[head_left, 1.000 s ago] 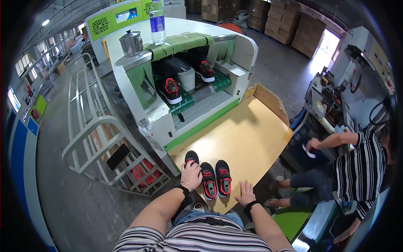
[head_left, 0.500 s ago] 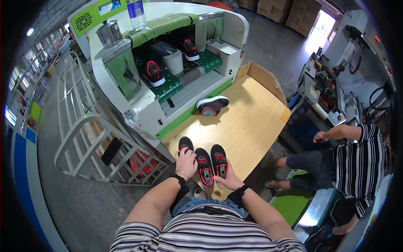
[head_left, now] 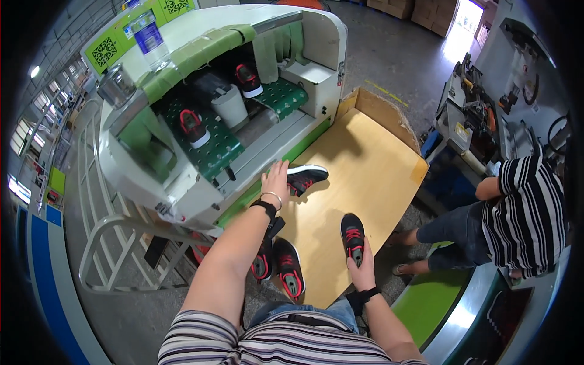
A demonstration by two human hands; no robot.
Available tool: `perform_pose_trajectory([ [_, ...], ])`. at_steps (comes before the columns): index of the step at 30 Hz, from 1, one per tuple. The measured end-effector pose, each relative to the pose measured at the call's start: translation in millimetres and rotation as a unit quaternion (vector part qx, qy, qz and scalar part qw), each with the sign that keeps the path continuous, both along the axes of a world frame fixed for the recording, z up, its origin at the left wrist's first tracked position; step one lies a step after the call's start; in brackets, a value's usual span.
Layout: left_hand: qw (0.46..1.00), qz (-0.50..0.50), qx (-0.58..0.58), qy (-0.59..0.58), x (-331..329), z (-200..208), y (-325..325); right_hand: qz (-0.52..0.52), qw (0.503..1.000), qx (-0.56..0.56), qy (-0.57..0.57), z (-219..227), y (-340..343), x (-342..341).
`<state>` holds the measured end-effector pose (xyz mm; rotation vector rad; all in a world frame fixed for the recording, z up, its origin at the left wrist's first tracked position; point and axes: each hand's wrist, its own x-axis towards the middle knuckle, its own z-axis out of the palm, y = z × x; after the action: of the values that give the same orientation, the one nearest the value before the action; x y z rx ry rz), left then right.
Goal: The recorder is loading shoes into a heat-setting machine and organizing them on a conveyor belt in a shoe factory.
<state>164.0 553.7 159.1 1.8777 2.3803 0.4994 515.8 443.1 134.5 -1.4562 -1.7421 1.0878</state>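
My right hand (head_left: 363, 267) grips a black sneaker (head_left: 352, 234) with red laces by its heel end, the toe pointing away from me over the tabletop (head_left: 328, 267). Farther off, a second black-and-red sneaker (head_left: 309, 177) lies tipped on its side with its white sole edge away from me. My left hand (head_left: 275, 184) reaches to the left end of that sneaker with fingers stretched; whether they touch it I cannot tell. Closer to my body, another sneaker (head_left: 289, 267) stands at the table's near left edge. Beside it, one more sneaker (head_left: 261, 266) is partly hidden by my left forearm.
Beyond the table, a white machine (head_left: 182, 194) has two sneakers on green perforated belts (head_left: 210, 155). On top are a bottle (head_left: 148, 38) and metal cup (head_left: 115, 86). A metal rack (head_left: 100, 243) stands at left. A co-worker in a striped shirt (head_left: 523, 213) is at right.
My left hand has let go of the leftmost near sneaker and moved forward to the tipped one. My right hand has carried its sneaker rightward, away from the other two.
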Motion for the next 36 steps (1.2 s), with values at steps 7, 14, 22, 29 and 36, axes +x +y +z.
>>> perform_pose_trajectory([
  [7,0.977,-0.013,-0.209,-0.032,2,-14,40,-0.012,0.997,-0.018,-0.07,1,10,5],
  [14,0.734,0.101,-0.161,-0.652,11,-26,-36,-0.074,0.977,-0.086,0.18,59,106,-50],
  [22,0.379,-0.022,0.095,-0.92,-13,109,-102,0.17,0.955,0.156,0.187,178,289,-241],
  [29,0.298,0.136,0.335,-0.883,-93,111,-66,0.175,0.931,0.303,0.104,150,279,-310],
  [36,0.192,0.107,0.315,-0.923,-57,91,-86,0.307,0.921,0.094,-0.219,-16,92,-97],
])
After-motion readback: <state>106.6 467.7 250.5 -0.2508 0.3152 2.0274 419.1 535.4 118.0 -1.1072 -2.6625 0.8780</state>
